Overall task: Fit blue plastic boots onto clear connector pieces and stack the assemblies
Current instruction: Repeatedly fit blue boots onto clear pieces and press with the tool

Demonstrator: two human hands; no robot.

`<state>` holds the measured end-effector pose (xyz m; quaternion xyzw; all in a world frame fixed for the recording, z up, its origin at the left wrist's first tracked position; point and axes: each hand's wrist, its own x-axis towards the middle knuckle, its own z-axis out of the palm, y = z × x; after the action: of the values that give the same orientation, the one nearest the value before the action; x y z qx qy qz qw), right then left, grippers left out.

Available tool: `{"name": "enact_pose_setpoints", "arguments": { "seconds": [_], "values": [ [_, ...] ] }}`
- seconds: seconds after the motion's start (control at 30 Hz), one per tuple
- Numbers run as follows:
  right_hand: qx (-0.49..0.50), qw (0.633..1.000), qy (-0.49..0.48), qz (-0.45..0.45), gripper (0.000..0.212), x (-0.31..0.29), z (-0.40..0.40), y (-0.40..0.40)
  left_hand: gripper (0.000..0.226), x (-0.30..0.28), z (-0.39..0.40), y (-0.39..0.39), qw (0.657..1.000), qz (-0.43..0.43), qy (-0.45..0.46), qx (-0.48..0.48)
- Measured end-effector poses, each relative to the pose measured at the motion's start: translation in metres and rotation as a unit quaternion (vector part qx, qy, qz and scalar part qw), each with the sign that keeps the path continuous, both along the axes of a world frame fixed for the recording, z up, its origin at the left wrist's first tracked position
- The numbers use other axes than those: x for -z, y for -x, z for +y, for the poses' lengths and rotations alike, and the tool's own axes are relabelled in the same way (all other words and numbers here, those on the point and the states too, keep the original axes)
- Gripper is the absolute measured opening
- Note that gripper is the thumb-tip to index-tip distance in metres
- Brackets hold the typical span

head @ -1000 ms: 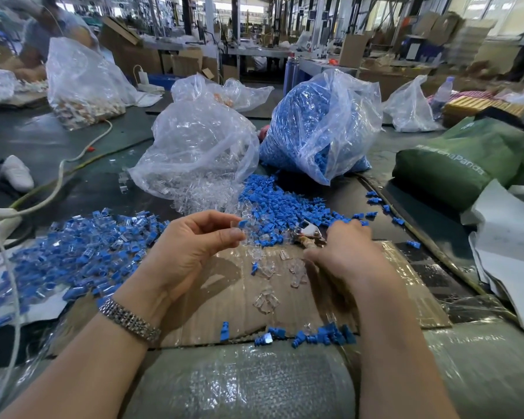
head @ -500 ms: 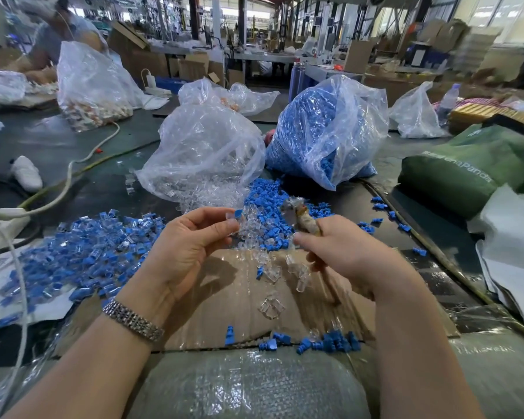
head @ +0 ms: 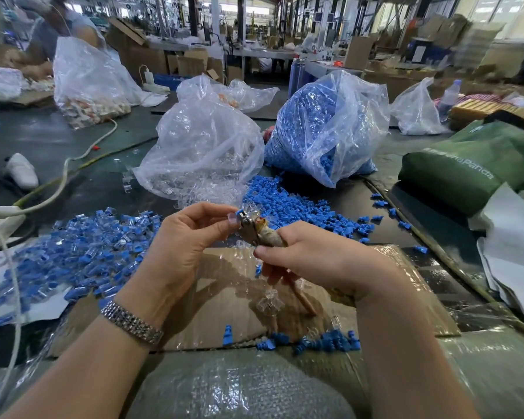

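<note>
We're mid-fit: our left hand [head: 182, 246] pinches a small blue boot [head: 240, 212] with a clear piece at thumb and fingertip, just above the cardboard sheet [head: 224, 285], and our right hand [head: 309, 258] is curled round a taped-handle pliers tool [head: 256, 229] whose metal head meets that boot. Done assemblies lie in a heap [head: 73, 255] left of the cardboard, loose boots [head: 288, 204] beyond its far edge. Next, we judge, squeeze the boot home on the clear piece, then drop it on the left heap and pick fresh parts.
</note>
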<state>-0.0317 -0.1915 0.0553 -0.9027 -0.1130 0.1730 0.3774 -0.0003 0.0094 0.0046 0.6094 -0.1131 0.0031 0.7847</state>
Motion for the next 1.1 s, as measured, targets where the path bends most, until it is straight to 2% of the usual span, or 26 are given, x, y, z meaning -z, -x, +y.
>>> {"name": "enact_pose_setpoints", "arguments": {
  "seconds": [0.23, 0.53, 0.63, 0.7, 0.77, 0.87, 0.93, 1.0, 1.07, 1.1],
  "values": [
    [0.025, 0.999, -0.039, 0.009, 0.035, 0.006, 0.002, 0.001, 0.024, -0.003, -0.002, 0.005, 0.994, -0.059, -0.087, -0.034],
    [0.050, 0.998, -0.032, -0.006, 0.049, 0.010, 0.008, 0.001, 0.018, -0.002, -0.006, 0.006, 0.986, -0.065, -0.134, -0.072],
    [0.054, 0.997, -0.041, 0.020, 0.043, 0.004, 0.001, 0.001, 0.017, -0.003, -0.004, 0.005, 0.980, -0.075, -0.159, -0.091],
    [0.082, 0.996, -0.029, 0.007, 0.037, 0.000, -0.008, 0.001, 0.015, -0.003, 0.002, 0.003, 0.971, -0.085, -0.183, -0.127],
    [0.137, 0.989, 0.025, -0.048, 0.034, 0.001, -0.019, -0.002, 0.017, 0.000, 0.007, 0.001, 0.942, -0.098, -0.262, -0.185],
    [0.218, 0.951, 0.189, -0.109, 0.033, 0.011, -0.039, -0.011, 0.011, 0.002, 0.014, -0.001, 0.843, -0.094, -0.448, -0.282],
    [0.258, 0.931, 0.245, -0.082, 0.033, 0.022, -0.048, -0.015, 0.004, 0.000, 0.019, 0.000, 0.773, -0.079, -0.546, -0.312],
    [0.273, 0.924, 0.264, -0.038, 0.034, 0.032, -0.051, -0.018, 0.006, 0.000, 0.024, 0.000, 0.717, -0.040, -0.618, -0.319],
    [0.272, 0.924, 0.269, -0.017, 0.039, 0.036, -0.049, -0.019, 0.010, 0.002, 0.028, 0.000, 0.685, -0.010, -0.653, -0.322],
    [0.272, 0.922, 0.274, -0.018, 0.042, 0.036, -0.048, -0.020, 0.011, 0.002, 0.028, 0.000, 0.682, -0.012, -0.656, -0.322]
  ]
}}
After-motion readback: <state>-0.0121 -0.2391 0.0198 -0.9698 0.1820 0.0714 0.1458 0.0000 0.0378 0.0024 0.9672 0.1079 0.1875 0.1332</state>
